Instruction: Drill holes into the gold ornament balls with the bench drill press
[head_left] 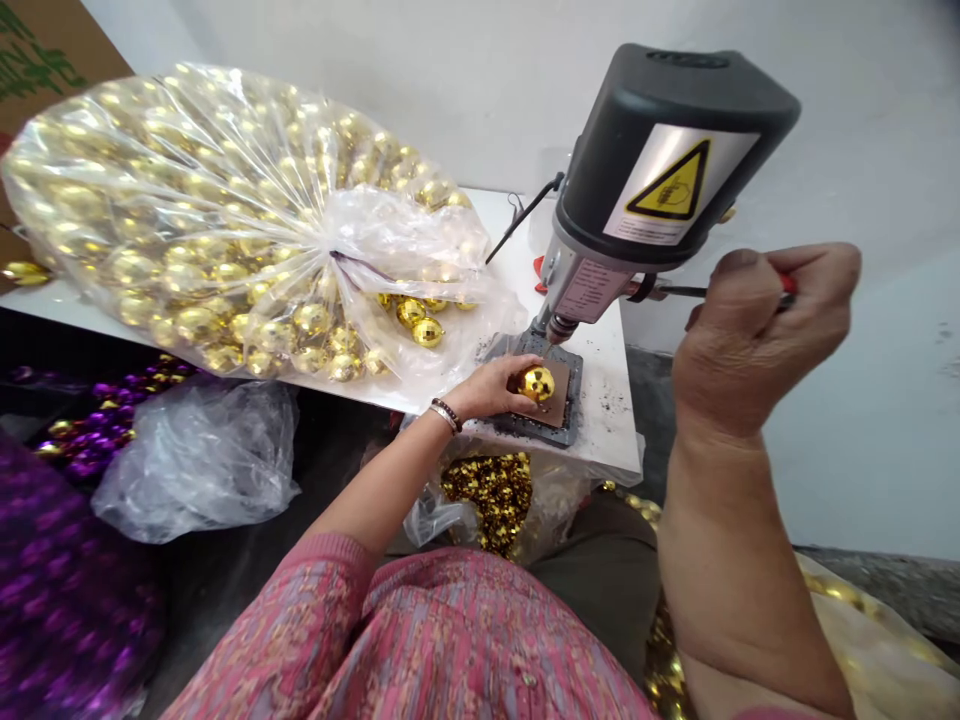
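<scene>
My left hand point(501, 386) pinches a shiny gold mirrored ball point(537, 383) with dark spots on its facets. The ball rests on a brown square pad point(553, 402) over the grey base plate point(570, 425) of a bench drill press point(675, 150). Just above the ball is the drill's chuck point(559, 330); whether the bit touches the ball I cannot tell. On the right, my right hand point(761, 335) is wrapped around the end of the drill's feed lever point(682, 291), and a bit of red shows at its grip.
A large clear bag point(225, 230) of gold balls covers the table's left side, with loose gold balls point(427, 332) at its mouth. Dark shavings lie on the white table point(611, 365). Below are a bag of gold balls point(491, 490), crumpled plastic point(202, 460) and purple balls point(112, 420).
</scene>
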